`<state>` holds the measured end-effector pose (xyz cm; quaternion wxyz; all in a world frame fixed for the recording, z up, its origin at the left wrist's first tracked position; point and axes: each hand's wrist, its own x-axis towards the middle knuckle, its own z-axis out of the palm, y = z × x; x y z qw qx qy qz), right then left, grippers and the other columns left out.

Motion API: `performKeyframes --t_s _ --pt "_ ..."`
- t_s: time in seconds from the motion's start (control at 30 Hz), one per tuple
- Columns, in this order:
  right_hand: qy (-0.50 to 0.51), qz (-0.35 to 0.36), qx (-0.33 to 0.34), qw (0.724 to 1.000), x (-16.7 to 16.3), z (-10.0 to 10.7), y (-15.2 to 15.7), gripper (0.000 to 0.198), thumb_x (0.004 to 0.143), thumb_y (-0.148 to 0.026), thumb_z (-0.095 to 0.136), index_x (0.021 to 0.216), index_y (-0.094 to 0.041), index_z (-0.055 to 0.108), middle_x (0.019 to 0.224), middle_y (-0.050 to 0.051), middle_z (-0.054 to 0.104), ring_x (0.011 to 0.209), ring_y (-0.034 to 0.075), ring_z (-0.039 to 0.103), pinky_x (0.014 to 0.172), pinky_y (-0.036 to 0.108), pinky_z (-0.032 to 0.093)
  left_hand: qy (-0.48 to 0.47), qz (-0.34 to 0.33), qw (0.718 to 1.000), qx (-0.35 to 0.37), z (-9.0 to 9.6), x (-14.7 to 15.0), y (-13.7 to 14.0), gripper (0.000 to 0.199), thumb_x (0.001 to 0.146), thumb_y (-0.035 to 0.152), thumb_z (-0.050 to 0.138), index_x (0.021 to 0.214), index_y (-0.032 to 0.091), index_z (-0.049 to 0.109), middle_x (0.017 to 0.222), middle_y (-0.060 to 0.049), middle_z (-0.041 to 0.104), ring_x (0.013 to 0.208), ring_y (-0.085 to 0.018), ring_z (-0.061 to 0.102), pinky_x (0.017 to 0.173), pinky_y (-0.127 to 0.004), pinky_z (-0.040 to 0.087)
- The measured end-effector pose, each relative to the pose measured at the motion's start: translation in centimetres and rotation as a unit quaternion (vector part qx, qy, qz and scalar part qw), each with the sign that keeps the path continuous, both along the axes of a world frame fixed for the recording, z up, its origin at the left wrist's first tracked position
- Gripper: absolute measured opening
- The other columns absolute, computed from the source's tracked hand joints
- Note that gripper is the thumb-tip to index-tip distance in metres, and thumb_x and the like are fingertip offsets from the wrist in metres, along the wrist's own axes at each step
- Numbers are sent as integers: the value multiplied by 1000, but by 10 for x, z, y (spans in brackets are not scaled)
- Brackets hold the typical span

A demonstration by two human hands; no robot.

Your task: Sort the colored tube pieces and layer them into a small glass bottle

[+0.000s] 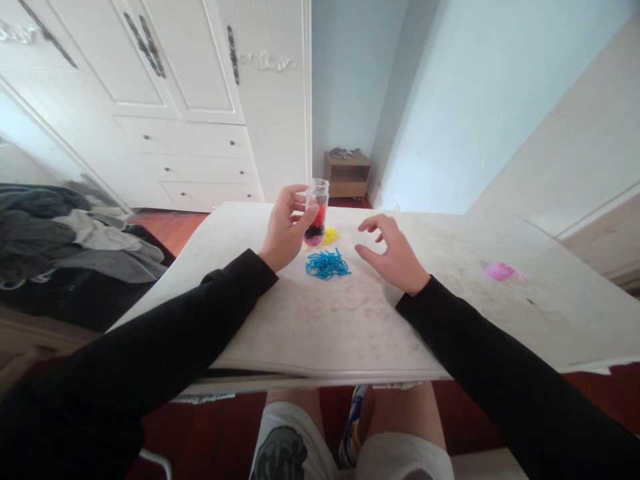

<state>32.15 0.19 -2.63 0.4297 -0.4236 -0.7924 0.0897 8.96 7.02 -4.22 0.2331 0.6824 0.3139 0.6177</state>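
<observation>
My left hand is closed around a small clear glass jar, held upright above the table without a lid. Inside it are layers of pink, black and red small pieces, and its top part is clear. Just below the jar lies a loose heap of blue strips, perhaps rubber bands. Partly hidden behind the jar is a smaller yellow heap. To the right of these, my right hand hovers with its fingers apart and curved, nothing visible in them.
A pink, balloon-like item lies on the right of the white table. Piled dark and grey clothes are at the left. Beyond stand a white wardrobe and a small wooden cabinet.
</observation>
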Motion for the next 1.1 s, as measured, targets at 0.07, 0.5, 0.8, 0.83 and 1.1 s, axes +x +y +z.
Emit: performKeyframes --t_s 0.07,0.5,0.8,0.83,1.1 --pt "-39 32 -49 998 -1 -6 4 20 84 -28 68 102 -23 61 102 6 66 100 25 60 84 40 49 -14 16 1000 -7 -3 -5 11 30 95 36 66 119 24 53 97 -3 67 83 -14 67 66 -23 56" --pt "-157 108 -1 982 -32 -26 13 18 86 -32 76 98 -21 70 98 7 77 100 26 65 92 44 42 58 104 993 7 -5 -26 36 29 88 30 69 113 18 59 102 -6 69 84 -13 63 72 -27 54" --pt "-63 174 -3 983 -33 -22 23 7 88 -28 74 86 -21 72 88 5 76 89 21 66 86 40 51 72 90 993 0 -10 -22 36 28 88 30 71 111 18 60 99 -5 70 83 -13 62 73 -27 54" --pt "-45 178 -15 983 -32 -21 24 7 88 -28 74 86 -21 72 88 5 75 89 21 66 86 39 52 71 87 994 2 -10 -22 36 27 88 30 70 110 18 61 99 -5 70 83 -13 62 73 -27 54" --pt "74 136 -113 982 -13 -17 28 13 82 -32 79 86 -21 72 88 3 74 85 20 67 86 37 54 103 73 991 41 -7 -21 31 26 90 31 68 112 19 64 103 -5 69 88 -14 62 76 -27 53"
